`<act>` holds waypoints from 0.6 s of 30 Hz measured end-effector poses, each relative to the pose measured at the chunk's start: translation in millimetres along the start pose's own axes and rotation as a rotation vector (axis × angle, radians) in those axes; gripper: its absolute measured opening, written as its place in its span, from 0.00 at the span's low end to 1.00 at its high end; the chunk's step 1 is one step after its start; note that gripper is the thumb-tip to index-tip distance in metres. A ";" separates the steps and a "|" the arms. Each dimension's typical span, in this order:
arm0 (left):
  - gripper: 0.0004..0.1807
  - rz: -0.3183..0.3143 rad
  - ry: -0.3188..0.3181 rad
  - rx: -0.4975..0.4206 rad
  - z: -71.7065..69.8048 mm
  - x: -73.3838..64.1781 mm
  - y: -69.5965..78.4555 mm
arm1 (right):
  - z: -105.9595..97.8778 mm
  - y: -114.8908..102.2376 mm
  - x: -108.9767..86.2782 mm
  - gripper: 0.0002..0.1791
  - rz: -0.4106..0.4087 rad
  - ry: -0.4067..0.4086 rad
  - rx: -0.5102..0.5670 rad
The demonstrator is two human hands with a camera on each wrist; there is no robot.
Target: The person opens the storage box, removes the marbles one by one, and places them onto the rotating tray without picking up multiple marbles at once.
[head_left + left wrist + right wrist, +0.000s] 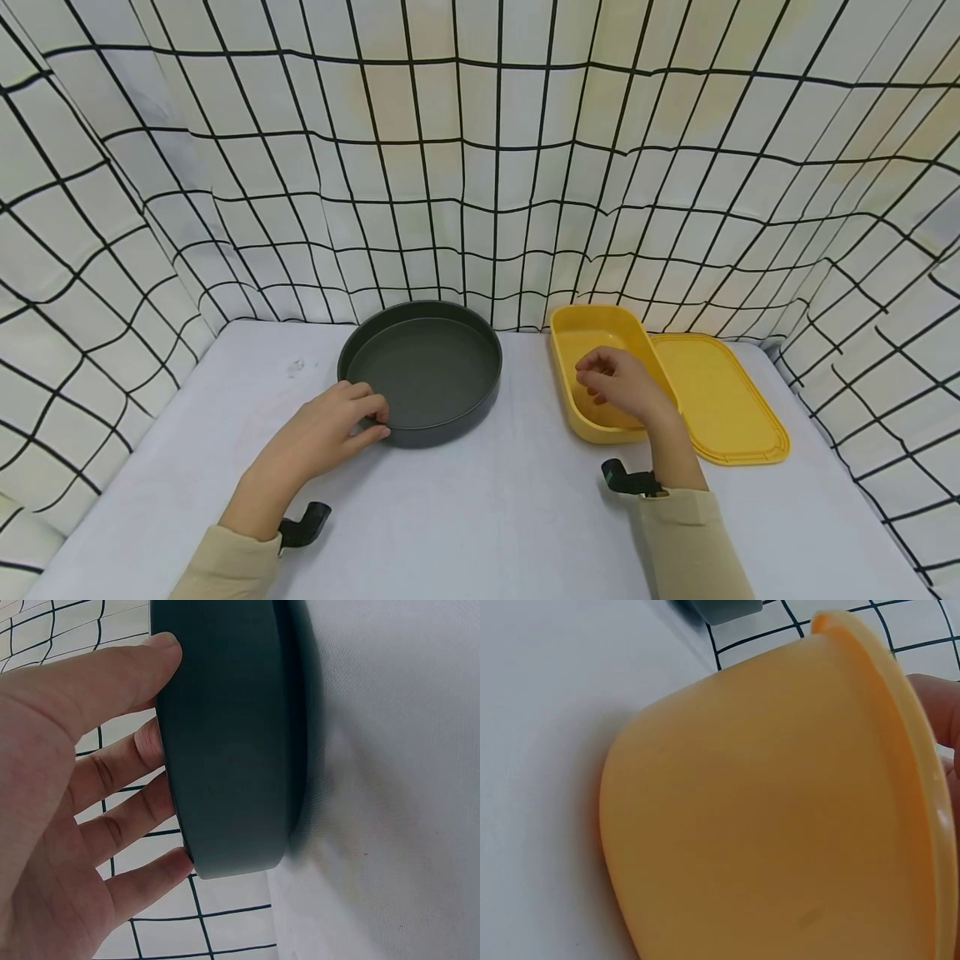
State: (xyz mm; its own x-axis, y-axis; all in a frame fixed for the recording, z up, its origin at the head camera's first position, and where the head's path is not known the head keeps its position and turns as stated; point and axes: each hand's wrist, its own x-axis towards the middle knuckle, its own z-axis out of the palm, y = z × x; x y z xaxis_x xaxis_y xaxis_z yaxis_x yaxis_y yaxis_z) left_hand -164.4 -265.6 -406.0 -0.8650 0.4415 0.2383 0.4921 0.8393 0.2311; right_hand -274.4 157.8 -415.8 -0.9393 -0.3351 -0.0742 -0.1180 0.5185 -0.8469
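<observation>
While your half-curled right hand [619, 383] is overhanging the box [600, 324], your spread left [328, 423] is risking shoving the pan [429, 373] off the tabletop's [480, 508] far edge.

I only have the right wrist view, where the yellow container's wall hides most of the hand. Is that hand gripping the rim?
Observer: It doesn't look so: in the head view, the right hand is over the yellow container, fingers loosely bent, apparently holding nothing.

Operator: What lies just to the right of the yellow container?

Observer: A flat yellow lid.

Operator: And over on the person's left?

Observer: The left hand is at the near-left rim of a dark round pan.
</observation>
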 end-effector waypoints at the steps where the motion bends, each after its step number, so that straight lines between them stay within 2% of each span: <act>1: 0.10 0.000 -0.001 0.001 0.0 0.0 0.0 | 0.0 -0.3 0.1 0.13 -0.004 0.005 0.015; 11: 0.10 0.001 0.000 0.000 0.2 0.0 -0.2 | 1.2 -10.6 0.5 0.16 -0.002 0.017 0.138; 18: 0.10 -0.001 -0.002 0.001 0.5 -0.1 -0.5 | 3.4 -7.7 3.1 0.16 -0.047 0.017 0.222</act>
State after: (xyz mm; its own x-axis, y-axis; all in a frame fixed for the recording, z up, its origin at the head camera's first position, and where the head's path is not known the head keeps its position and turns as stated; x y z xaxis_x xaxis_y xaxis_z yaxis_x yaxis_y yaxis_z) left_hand -164.7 -265.8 -406.7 -0.8658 0.4412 0.2361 0.4910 0.8401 0.2307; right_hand -275.2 150.1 -411.3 -0.9399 -0.3406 -0.0252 -0.0892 0.3159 -0.9446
